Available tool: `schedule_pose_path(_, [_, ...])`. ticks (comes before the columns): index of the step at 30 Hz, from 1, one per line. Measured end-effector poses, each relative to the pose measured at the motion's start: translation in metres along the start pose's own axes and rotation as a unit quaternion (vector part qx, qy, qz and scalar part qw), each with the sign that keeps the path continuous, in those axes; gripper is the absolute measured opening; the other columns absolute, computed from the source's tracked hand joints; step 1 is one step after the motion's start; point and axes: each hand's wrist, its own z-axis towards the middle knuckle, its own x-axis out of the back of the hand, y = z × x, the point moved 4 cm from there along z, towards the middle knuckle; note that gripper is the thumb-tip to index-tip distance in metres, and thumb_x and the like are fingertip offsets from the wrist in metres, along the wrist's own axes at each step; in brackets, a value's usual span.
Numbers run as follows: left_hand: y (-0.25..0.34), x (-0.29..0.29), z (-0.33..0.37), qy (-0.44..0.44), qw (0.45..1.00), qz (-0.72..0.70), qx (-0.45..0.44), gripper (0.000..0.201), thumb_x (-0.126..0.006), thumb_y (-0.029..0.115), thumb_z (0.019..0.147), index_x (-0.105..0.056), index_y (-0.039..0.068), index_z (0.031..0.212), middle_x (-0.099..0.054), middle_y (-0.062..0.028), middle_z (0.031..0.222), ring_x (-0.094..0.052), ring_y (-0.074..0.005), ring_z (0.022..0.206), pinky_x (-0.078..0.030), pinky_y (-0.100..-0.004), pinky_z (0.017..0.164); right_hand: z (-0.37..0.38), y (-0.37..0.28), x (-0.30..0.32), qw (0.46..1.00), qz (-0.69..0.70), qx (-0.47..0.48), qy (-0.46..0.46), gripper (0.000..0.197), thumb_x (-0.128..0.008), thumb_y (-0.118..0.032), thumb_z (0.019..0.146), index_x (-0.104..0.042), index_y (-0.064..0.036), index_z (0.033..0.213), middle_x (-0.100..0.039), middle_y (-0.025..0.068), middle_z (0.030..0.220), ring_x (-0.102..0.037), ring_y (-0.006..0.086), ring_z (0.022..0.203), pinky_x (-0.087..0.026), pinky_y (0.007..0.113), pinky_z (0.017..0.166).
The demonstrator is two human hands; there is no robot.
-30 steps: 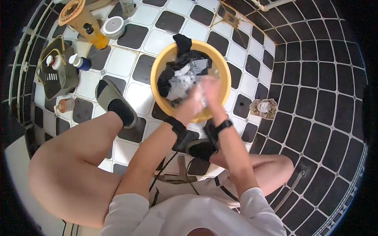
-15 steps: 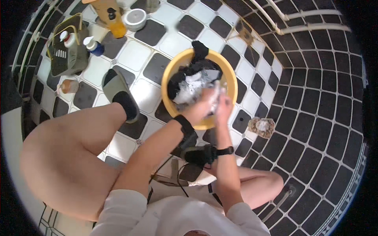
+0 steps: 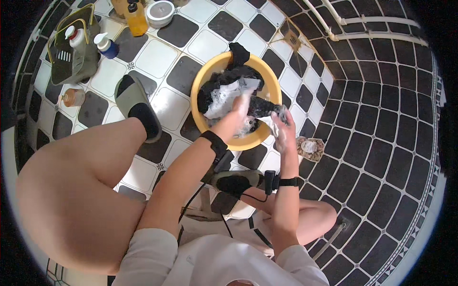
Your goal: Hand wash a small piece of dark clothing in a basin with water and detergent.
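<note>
A yellow basin (image 3: pixel 274 81) full of wet black and white laundry stands on the floor in front of me. Stretched across its right part is a soapy black-and-white garment (image 3: pixel 261 107), small like a sock. My left hand (image 3: pixel 238 112) is closed on its left end, the fingers partly blurred. At the basin's right rim my right hand (image 3: pixel 285 132) grips the other end, suds on its skin. White soapy cloth (image 3: pixel 222 101) lies in the basin beside my left hand. A black piece of cloth (image 3: pixel 239 54) drapes over the far rim.
Far left are a grey basket (image 3: pixel 74 66), a blue pump bottle (image 3: pixel 107 46), an orange pump bottle (image 3: pixel 136 21), a round white container (image 3: pixel 160 14) and an amber container (image 3: pixel 73 97). A patterned box (image 3: pixel 310 148) sits by the tiled wall. My slippered foot (image 3: pixel 138 107) is left of the basin.
My hands were close together over the basin; now they are apart, the right one moved outward to the rim. The black-and-white garment is pulled out between them.
</note>
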Motion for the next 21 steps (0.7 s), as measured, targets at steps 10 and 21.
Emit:
schedule_pose_path(10, [0.017, -0.014, -0.008, -0.202, 0.977, 0.03, 0.064, 0.019, -0.063, 0.026, 0.088, -0.061, 0.009, 0.097, -0.064, -0.0048, 0.091, -0.065, -0.0162, 0.081, -0.055, -0.0337, 0.071, -0.003, -0.037, -0.02, 0.962, 0.242, 0.051, 0.114, 0.024, -0.06, -0.03, 0.094, -0.061, -0.0062, 0.092, -0.061, 0.0026, 0.079, -0.057, 0.0133, 0.063, -0.044, 0.025, 0.049])
schedule_pose_path(21, [0.024, -0.026, -0.002, 0.134, 0.963, 0.135, -0.191, 0.055, -0.06, 0.047, 0.091, -0.06, -0.001, 0.065, -0.049, -0.0001, 0.058, -0.043, -0.0129, 0.061, -0.041, -0.0361, 0.061, -0.042, -0.063, -0.054, 0.884, -0.223, 0.36, 0.198, 0.025, -0.072, -0.021, 0.085, -0.056, -0.0025, 0.079, -0.057, 0.0036, 0.072, -0.052, 0.011, 0.066, -0.044, 0.029, 0.058])
